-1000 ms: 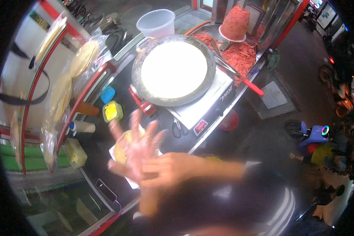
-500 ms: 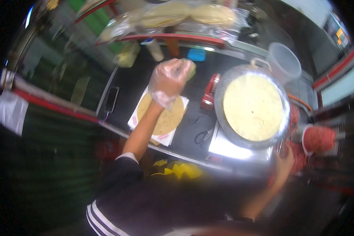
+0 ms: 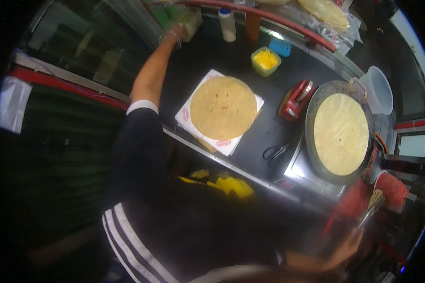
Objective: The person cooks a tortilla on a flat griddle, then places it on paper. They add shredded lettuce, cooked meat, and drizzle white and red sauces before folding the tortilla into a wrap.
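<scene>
At the far left of the counter, my left hand (image 3: 176,34), in a clear plastic glove, reaches to a pale green see-through container (image 3: 190,22). Its fingers are hidden and blurred there. Low on the right, my blurred right hand (image 3: 347,247) is closed round the metal handle of a spatula (image 3: 370,210), whose pale slotted-looking end points up. One browned flatbread (image 3: 224,111) lies on white printed paper (image 3: 186,115) in the middle. Another, paler flatbread (image 3: 341,141) covers most of a round griddle (image 3: 311,137) at the right.
Behind the paper stand a blue-capped white bottle (image 3: 227,27), an orange bottle (image 3: 252,26) and a tub of yellow spread (image 3: 266,61). Scissors (image 3: 274,153) and a red metal-topped device (image 3: 295,100) lie left of the griddle. A clear bucket (image 3: 378,89) and red basket (image 3: 391,188) stand right.
My left hand has gone from above the paper to the far-left container, uncovering the flatbread and the yellow spread. The spatula now shows in my right hand, which is lower. The view has shifted.
</scene>
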A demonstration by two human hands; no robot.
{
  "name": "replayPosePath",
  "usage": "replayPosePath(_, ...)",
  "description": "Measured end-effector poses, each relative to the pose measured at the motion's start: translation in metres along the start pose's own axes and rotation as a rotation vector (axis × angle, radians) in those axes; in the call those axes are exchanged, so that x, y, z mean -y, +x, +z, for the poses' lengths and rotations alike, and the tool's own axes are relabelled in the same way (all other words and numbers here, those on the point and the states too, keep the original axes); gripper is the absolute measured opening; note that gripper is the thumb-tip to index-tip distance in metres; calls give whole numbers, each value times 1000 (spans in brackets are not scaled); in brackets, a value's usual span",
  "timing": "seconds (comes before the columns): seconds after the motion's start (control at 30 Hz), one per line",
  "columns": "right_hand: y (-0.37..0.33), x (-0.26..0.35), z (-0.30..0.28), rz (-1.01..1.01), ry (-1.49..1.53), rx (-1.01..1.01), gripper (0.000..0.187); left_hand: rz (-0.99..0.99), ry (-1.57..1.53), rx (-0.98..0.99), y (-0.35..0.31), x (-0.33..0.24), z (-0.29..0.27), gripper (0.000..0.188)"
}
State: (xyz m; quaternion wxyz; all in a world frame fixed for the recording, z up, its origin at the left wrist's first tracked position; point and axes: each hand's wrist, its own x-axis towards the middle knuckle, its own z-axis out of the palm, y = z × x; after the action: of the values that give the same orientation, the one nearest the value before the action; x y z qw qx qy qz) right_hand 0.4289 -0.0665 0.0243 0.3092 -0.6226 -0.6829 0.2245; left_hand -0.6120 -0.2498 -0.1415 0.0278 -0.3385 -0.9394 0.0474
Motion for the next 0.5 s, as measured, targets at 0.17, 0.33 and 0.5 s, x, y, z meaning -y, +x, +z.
replayPosePath(0.17, -87, 77, 55, 80, 299, -23, 57, 419, -123, 8, -17, -10, -1, 38)
replayPosePath(0.33, -97, 122, 165, -12, 691, 140, 66, 330, -140, -58, -27, -18, 1, 42)
replayPosePath(0.5, -73, 174, 233, -179, 824, 417, 71, 365, 8, 85, -9, -38, 8, 43)
